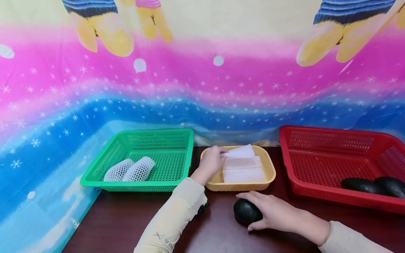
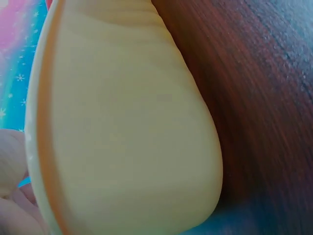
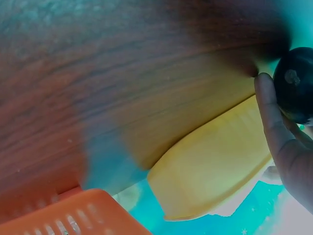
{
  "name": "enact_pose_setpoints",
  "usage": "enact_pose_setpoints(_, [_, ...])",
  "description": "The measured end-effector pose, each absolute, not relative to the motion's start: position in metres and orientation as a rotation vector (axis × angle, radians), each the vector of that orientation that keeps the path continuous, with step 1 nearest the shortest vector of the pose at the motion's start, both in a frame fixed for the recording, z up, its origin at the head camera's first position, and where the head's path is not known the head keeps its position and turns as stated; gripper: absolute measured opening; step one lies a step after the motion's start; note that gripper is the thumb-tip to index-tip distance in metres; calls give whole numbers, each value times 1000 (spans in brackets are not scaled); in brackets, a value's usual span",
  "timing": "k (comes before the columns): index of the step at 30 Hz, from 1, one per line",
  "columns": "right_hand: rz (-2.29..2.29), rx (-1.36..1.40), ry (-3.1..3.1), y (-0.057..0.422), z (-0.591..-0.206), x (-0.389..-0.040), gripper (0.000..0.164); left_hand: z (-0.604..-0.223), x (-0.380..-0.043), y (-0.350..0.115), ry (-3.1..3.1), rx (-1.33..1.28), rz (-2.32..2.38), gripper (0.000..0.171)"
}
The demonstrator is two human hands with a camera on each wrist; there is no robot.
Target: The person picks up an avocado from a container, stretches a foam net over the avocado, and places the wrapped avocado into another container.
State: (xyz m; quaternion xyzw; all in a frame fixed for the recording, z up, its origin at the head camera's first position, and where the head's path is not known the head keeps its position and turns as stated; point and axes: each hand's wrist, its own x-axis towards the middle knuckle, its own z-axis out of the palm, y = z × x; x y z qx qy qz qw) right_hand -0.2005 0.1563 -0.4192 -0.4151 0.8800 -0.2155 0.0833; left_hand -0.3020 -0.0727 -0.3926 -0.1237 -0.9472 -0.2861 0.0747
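My left hand (image 1: 212, 161) reaches over the left side of a small yellow tray (image 1: 237, 186) and pinches a white foam net sleeve (image 1: 242, 151) by its left end. The sleeve is partly lifted above other white net sleeves (image 1: 243, 174) lying in the tray. My right hand (image 1: 275, 212) grips a dark avocado (image 1: 245, 211) on the table in front of the tray, fingers and thumb curled round it. In the right wrist view the avocado (image 3: 296, 90) shows a pale scar at its end. The tray's wall (image 2: 132, 117) fills most of the left wrist view.
A green basket (image 1: 188, 154) stands left of the tray, holding two net-covered pieces (image 1: 139, 169). On the right is a red basket (image 1: 319, 196) with dark avocados (image 1: 362, 185) inside. A printed cloth (image 1: 202, 88) hangs behind the brown table (image 1: 126, 218).
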Motion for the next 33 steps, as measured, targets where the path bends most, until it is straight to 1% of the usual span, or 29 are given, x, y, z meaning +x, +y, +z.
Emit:
enact_pose_setpoints(10, [-653,-1172,2597,160,-413,-203,85,-382,-291,-76,-2811,-290,-926,16])
enact_pose_setpoints(18, [-615,-1261,2662,160,-412,-204,84,-374,-284,-77,-2797,-310,-917,15])
enact_pose_setpoints(25, [-591,-1262,2683,161,-403,-204,84,-361,-274,-79,-2776,-366,-852,15])
enact_pose_setpoints(29, [-599,-1289,2682,164,-396,-205,83,-354,-267,-83,-2759,-407,-847,16])
enact_pose_setpoints(33, [-623,-1301,2679,167,-387,-205,75,-350,-260,-89,-2750,-441,-868,16])
